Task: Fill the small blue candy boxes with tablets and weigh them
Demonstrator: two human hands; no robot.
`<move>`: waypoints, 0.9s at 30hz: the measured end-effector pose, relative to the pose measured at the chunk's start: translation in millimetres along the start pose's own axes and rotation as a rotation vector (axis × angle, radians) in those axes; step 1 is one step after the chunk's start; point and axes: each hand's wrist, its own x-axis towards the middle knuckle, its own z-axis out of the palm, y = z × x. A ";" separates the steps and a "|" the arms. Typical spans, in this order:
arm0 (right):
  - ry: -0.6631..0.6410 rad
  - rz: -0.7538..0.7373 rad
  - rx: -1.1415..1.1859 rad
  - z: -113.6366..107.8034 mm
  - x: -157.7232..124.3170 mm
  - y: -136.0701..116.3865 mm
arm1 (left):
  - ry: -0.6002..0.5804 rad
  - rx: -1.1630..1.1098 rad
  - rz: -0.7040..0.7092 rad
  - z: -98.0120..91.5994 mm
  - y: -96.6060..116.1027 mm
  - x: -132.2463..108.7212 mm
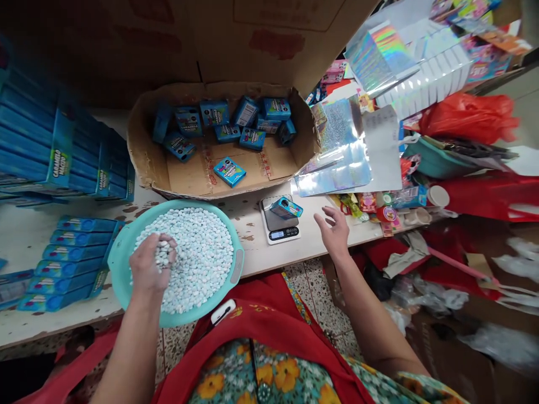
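My left hand (152,261) is curled round a handful of small white candies, just over the turquoise tub (119,269). Loose candies (202,258) of the same kind fill that tub. On the digital scale (284,233), a small blue candy box (287,207) lies tilted on the metal plate. To the right of the scale hovers my right hand (333,229), fingers apart and holding nothing. Behind the tub, a cut-down cardboard box (177,177) holds several blue candy boxes, one (229,171) near its front edge.
Blue boxes (80,252) stand in rows at the left, below a taller stack (42,140). Shiny holographic sheets (341,146) lie right of the cardboard box. Farther right are a red plastic bag (467,120) and assorted small packets (366,202).
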 end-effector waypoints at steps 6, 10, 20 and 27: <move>-0.020 0.095 0.115 9.4 1.4 6.2 | -0.136 -0.237 -0.490 11.0 7.9 -2.7; -0.021 0.115 0.115 10.3 6.9 2.5 | -0.091 -0.321 -0.434 16.7 9.0 -5.7; -0.169 0.063 0.151 45.7 3.9 -13.3 | -0.105 -0.452 -0.530 13.7 -3.6 -1.8; -0.252 -0.234 0.199 57.2 -24.0 -109.7 | -0.117 -0.502 -0.402 31.2 32.1 -34.6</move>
